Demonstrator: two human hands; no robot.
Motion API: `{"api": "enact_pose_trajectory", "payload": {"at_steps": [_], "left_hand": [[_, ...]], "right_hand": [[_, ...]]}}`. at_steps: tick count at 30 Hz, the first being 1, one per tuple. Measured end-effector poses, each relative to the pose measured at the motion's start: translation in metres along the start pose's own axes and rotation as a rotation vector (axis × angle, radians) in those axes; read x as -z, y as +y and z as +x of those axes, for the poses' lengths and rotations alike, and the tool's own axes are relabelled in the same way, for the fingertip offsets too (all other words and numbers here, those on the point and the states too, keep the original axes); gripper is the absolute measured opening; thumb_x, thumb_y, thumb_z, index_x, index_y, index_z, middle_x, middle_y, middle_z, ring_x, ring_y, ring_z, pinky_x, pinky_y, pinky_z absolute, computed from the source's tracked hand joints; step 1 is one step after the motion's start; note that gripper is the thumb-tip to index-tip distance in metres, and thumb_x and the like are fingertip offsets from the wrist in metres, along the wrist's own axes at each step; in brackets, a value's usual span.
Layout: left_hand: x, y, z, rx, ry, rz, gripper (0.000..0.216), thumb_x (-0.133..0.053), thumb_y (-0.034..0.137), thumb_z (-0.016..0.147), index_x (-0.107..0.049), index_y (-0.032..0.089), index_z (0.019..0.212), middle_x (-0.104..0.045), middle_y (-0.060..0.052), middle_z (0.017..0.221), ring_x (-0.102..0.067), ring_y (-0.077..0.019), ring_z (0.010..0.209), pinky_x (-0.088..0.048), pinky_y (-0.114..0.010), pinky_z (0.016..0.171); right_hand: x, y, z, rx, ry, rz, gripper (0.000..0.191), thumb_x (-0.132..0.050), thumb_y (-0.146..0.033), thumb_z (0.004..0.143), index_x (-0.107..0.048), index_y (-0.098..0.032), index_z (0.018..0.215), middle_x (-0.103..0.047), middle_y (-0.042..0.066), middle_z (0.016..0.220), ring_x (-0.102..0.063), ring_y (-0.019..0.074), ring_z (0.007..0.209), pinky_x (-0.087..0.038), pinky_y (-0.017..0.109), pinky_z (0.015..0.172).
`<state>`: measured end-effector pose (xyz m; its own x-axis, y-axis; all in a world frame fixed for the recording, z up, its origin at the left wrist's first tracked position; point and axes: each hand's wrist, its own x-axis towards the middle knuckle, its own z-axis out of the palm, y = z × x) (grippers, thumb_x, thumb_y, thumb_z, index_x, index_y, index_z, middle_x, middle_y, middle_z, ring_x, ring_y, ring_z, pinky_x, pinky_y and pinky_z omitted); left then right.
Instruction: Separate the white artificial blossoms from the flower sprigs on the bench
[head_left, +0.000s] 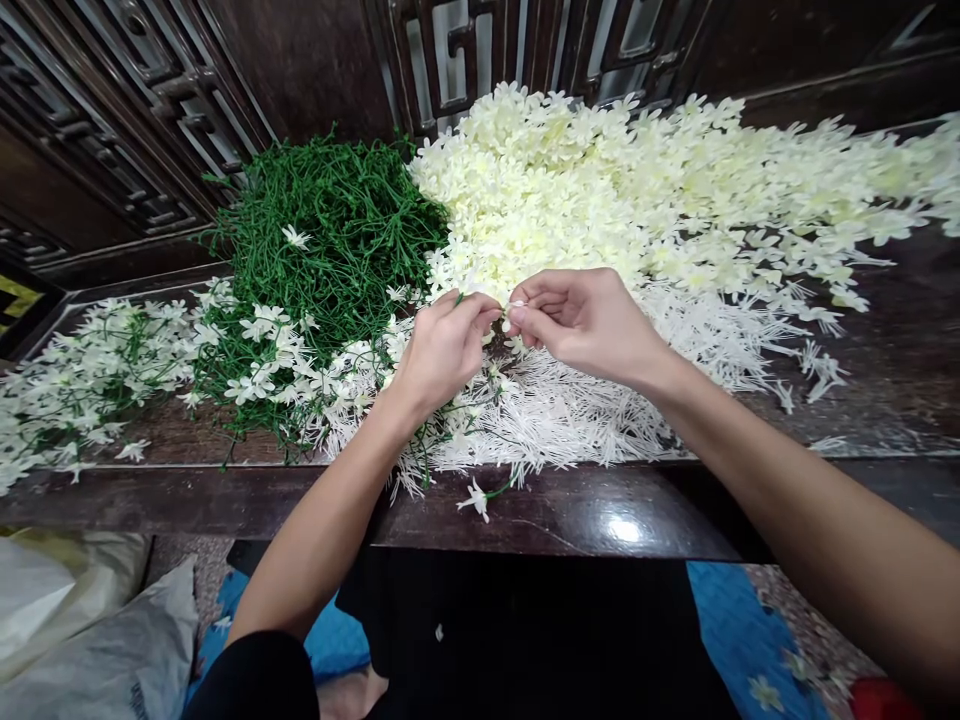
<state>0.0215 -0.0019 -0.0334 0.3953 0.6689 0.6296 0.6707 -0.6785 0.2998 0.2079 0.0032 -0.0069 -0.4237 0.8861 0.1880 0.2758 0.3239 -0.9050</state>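
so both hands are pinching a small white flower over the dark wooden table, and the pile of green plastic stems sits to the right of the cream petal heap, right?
Not quite. The head view shows the tangled pile of green plastic stems lying to the left of the cream petal heap, not the right. The rest holds: left hand and right hand pinch a small white flower over the dark wooden table.

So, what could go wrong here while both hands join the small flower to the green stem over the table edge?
1. The left hand and right hand pinch a tiny white flower; it may slip into the white stamen pile and be hard to find.
2. A finished flower stem already hangs at the table edge; a forearm could sweep it off.
3. The green stem heap looks tangled; pulling one may drag others.
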Motion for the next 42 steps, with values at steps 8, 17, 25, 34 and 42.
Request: {"api": "enact_pose_trajectory", "payload": {"at_steps": [8, 17, 25, 34, 42], "left_hand": [[-0.004, 0.0, -0.002, -0.027, 0.024, -0.011, 0.02, -0.046, 0.012, 0.095, -0.063, 0.018, 0.085, -0.065, 0.001, 0.064, -0.052, -0.0122, 0.052, -0.048, -0.031, 0.066], [-0.006, 0.002, -0.004, -0.042, -0.01, 0.044, 0.02, -0.046, 0.013, 0.097, -0.065, 0.017, 0.092, -0.073, -0.002, 0.074, -0.052, -0.0118, 0.052, -0.049, -0.033, 0.069], [-0.004, 0.005, 0.0, 0.106, -0.034, -0.032, 0.013, -0.06, 0.014, 0.093, -0.065, 0.015, 0.105, -0.074, -0.006, 0.09, -0.065, -0.0165, 0.08, -0.052, -0.03, 0.075], [0.029, -0.008, 0.013, 0.302, 0.153, -0.357, 0.008, -0.065, 0.026, 0.091, -0.065, 0.019, 0.096, -0.071, -0.005, 0.093, -0.063, -0.0127, 0.08, -0.054, -0.026, 0.067], [0.033, -0.021, 0.013, 0.533, 0.283, -0.621, 0.016, -0.067, 0.035, 0.09, -0.061, 0.02, 0.09, -0.064, -0.003, 0.082, -0.058, -0.0082, 0.065, -0.049, -0.019, 0.056]], "right_hand": [[-0.001, -0.006, -0.002, -0.044, -0.006, 0.045, 0.019, -0.075, -0.032, 0.081, -0.065, -0.018, 0.075, -0.065, 0.003, 0.062, -0.056, 0.0131, 0.051, -0.045, 0.029, 0.044], [0.006, -0.004, 0.003, -0.105, -0.06, 0.016, 0.011, -0.071, -0.02, 0.084, -0.067, -0.015, 0.076, -0.068, 0.007, 0.067, -0.058, 0.0148, 0.054, -0.048, 0.033, 0.05], [0.019, 0.002, 0.004, 0.045, -0.13, -0.009, 0.053, -0.082, -0.038, 0.078, -0.062, -0.016, 0.121, -0.066, 0.013, 0.117, -0.068, 0.026, 0.099, -0.06, 0.048, 0.089], [0.016, -0.004, 0.004, 0.043, 0.187, 0.069, 0.019, -0.077, -0.026, 0.082, -0.064, -0.022, 0.095, -0.067, 0.006, 0.085, -0.067, 0.0206, 0.075, -0.062, 0.044, 0.075], [0.015, -0.004, 0.005, 0.036, 0.143, 0.102, 0.025, -0.079, -0.034, 0.078, -0.064, -0.02, 0.093, -0.068, 0.006, 0.085, -0.069, 0.021, 0.075, -0.062, 0.043, 0.075]]}}
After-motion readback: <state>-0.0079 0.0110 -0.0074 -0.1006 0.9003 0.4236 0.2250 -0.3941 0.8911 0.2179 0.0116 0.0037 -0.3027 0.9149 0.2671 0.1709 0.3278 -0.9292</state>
